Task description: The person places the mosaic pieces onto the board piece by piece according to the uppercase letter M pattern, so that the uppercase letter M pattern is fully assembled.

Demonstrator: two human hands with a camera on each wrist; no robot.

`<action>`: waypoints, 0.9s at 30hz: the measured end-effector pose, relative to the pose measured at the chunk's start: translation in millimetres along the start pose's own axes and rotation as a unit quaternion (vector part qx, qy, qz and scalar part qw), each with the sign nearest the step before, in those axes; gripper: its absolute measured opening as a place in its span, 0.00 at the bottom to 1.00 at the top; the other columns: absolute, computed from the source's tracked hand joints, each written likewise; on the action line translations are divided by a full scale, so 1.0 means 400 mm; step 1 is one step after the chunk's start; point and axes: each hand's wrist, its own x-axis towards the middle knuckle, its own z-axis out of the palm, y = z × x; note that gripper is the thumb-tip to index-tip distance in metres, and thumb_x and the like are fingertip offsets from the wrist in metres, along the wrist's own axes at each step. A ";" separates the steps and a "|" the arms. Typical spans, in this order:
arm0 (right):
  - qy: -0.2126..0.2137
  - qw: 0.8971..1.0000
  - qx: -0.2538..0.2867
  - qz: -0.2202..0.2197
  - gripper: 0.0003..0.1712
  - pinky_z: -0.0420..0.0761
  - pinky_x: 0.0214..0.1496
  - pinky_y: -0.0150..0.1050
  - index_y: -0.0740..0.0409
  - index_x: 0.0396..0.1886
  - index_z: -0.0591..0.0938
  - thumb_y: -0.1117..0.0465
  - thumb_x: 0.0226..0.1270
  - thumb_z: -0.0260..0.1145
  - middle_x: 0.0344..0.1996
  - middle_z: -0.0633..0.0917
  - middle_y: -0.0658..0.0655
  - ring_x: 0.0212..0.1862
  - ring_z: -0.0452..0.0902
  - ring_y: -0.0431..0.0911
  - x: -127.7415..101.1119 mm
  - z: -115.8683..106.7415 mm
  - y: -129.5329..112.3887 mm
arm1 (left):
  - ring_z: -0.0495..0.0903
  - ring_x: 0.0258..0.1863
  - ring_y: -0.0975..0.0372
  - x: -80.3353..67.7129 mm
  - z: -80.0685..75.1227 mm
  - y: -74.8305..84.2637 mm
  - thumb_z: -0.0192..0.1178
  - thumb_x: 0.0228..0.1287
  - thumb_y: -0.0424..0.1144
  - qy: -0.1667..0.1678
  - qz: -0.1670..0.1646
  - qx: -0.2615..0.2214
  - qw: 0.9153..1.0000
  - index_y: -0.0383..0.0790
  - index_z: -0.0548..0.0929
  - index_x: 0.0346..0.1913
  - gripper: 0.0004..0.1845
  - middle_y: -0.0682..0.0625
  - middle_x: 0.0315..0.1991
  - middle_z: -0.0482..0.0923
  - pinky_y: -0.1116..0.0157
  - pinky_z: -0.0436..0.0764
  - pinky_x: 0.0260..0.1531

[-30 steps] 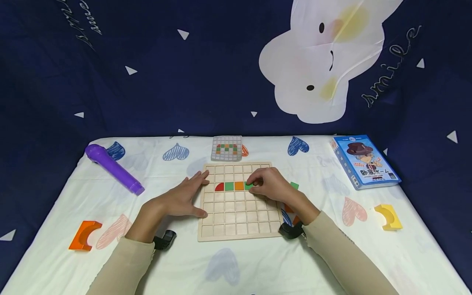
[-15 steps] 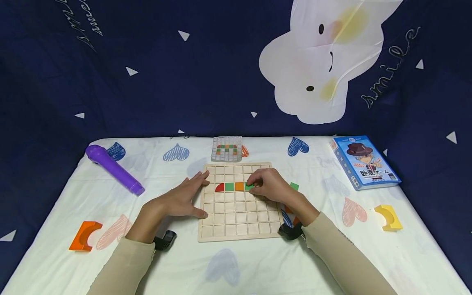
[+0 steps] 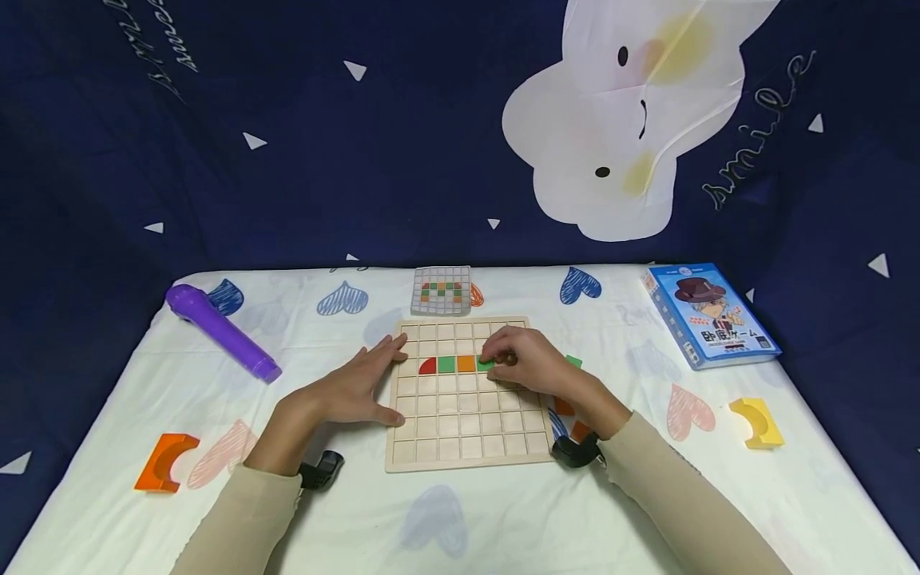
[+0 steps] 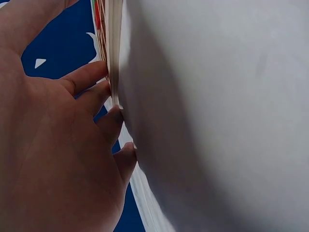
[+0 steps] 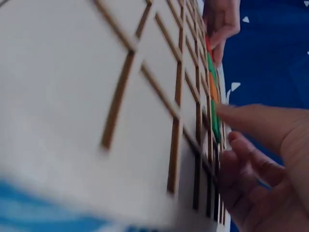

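A wooden grid board (image 3: 470, 447) lies on the table. One of its rows holds a red quarter-round tile (image 3: 429, 366), a green square tile (image 3: 447, 365), an orange square tile (image 3: 466, 364) and a second green tile (image 3: 485, 364). My right hand (image 3: 528, 359) pinches that second green tile at its cell; the fingers partly cover it. In the right wrist view, the thumb (image 5: 246, 120) touches the row near this tile (image 5: 215, 121). With fingers spread, my left hand (image 3: 352, 389) rests against the board's left edge. The left wrist view shows its fingertips (image 4: 99, 92) along that edge.
A small pattern card (image 3: 441, 291) lies behind the board. Loose green (image 3: 573, 362) and orange tiles (image 3: 564, 406) sit right of it, partly behind my right arm. Around stand a purple microphone (image 3: 223, 331), orange arch block (image 3: 165, 461), yellow arch block (image 3: 758, 423) and blue game box (image 3: 719, 315).
My right wrist and forearm have shifted slightly to the right, while the fingers stay at the same green tile. The left hand and the board have not visibly moved.
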 end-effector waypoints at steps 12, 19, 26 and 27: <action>0.046 0.998 0.026 -0.019 0.19 0.86 0.48 0.41 0.55 0.54 0.87 0.61 0.63 0.75 0.57 0.87 0.54 0.51 0.80 0.50 -0.074 -0.097 0.055 | 0.42 0.84 0.43 -0.004 0.000 -0.004 0.76 0.49 0.50 0.000 0.004 -0.007 1.000 0.33 0.53 0.80 0.60 0.37 0.83 0.49 0.41 0.44 0.83; 0.056 0.998 0.018 0.008 0.23 0.83 0.57 0.47 0.53 0.59 0.85 0.61 0.63 0.75 0.57 0.88 0.53 0.61 0.78 0.50 -0.113 -0.118 0.098 | 0.42 0.84 0.42 -0.005 0.000 -0.001 0.76 0.49 0.50 -0.001 0.002 -0.006 1.000 0.34 0.52 0.80 0.60 0.37 0.83 0.49 0.40 0.44 0.83; 0.057 0.998 0.009 0.024 0.24 0.82 0.58 0.49 0.51 0.60 0.85 0.61 0.62 0.75 0.59 0.87 0.54 0.60 0.79 0.51 -0.117 -0.117 0.131 | 0.43 0.84 0.42 -0.005 0.000 -0.001 0.75 0.49 0.48 -0.003 0.005 -0.007 1.000 0.34 0.56 0.79 0.57 0.37 0.83 0.47 0.41 0.44 0.83; 0.058 0.998 0.008 0.026 0.24 0.82 0.58 0.49 0.51 0.60 0.85 0.61 0.62 0.75 0.59 0.87 0.54 0.60 0.78 0.51 -0.115 -0.117 0.135 | 0.43 0.84 0.42 -0.004 0.000 -0.001 0.75 0.49 0.48 -0.002 0.006 -0.007 1.000 0.34 0.55 0.79 0.57 0.37 0.83 0.47 0.41 0.44 0.83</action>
